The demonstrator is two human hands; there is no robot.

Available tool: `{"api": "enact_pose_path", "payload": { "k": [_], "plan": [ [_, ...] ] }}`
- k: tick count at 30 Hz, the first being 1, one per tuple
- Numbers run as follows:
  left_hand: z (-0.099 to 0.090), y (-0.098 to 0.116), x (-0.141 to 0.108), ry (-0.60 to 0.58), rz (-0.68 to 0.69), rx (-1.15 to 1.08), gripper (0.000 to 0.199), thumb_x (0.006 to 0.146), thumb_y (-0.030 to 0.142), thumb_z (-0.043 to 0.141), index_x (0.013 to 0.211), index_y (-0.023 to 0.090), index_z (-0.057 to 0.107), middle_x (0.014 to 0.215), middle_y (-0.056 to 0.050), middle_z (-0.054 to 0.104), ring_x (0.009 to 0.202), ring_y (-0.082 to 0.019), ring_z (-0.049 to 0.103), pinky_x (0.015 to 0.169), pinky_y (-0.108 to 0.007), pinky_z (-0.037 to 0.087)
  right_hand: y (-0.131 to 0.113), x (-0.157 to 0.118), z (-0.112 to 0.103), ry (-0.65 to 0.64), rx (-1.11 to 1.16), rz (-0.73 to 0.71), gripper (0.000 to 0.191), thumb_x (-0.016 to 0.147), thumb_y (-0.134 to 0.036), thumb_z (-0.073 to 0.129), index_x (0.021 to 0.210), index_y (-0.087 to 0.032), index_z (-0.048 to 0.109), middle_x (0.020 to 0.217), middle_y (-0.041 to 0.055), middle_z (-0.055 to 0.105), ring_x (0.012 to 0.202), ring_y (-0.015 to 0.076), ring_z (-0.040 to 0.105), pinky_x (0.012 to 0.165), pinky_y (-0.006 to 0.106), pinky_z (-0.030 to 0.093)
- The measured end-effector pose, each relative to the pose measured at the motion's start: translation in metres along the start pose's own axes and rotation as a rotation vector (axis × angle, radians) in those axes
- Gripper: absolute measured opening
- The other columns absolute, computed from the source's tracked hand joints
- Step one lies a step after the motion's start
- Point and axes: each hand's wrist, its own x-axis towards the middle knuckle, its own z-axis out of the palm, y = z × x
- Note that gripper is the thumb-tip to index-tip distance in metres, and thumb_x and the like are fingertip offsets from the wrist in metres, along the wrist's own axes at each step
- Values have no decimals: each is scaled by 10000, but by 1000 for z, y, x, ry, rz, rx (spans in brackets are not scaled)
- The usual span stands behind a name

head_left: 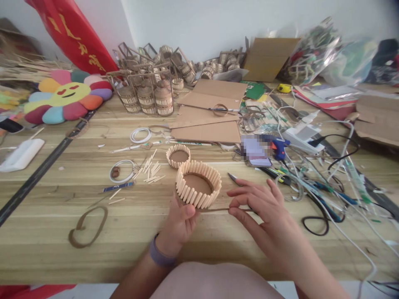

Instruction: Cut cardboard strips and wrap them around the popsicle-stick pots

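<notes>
My left hand (pixel 182 220) grips a round basket (pixel 202 198) by its near side; upright wooden sticks ring its brown base. A thin brown strip (pixel 215 210) runs from the basket's lower near edge to the right. My right hand (pixel 260 207) pinches this strip between thumb and forefinger, its other fingers spread. Just behind the held basket stands a smaller stick ring (pixel 178 156) on the table. Near my right fingertips lies a pointed dark tool (pixel 232 177), partly hidden by the hand.
Loose sticks (pixel 152 170), a white coil (pixel 122 171) and a brown strip loop (pixel 88 226) lie left. Cardboard sheets (pixel 205 128) and finished lantern-like pieces (pixel 146 99) are behind. To the right are a blue glue gun (pixel 280 148), a power strip (pixel 304 135) and tangled cables.
</notes>
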Motion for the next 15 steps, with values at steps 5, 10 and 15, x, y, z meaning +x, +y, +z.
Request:
{"api": "enact_pose_path", "payload": {
  "k": [5,10,15],
  "plan": [
    [-1,-1,-2,-51,-40,-25,987,567,479,924,1424,257,486,1194,-90,704,1148,-345,649,1088,-520,434,0,5,4,28,-27,-48,135,958,-316,552,841,-283,611,993,4,753,1145,284,646,1122,648,176],
    [6,2,-4,-73,-64,-33,1008,524,528,927,1405,262,517,1252,-98,682,1254,-383,575,1130,-565,383,-1,8,8,18,-26,-44,144,963,-321,545,860,-281,637,1012,27,748,1144,271,645,1128,623,213],
    [15,4,-4,-51,-66,-24,1074,444,583,929,1393,272,534,1290,-98,655,1339,-395,489,1129,-544,400,0,9,10,30,-1,-45,175,971,-321,517,876,-285,660,1065,57,734,1111,262,663,1110,603,310]
  ]
}}
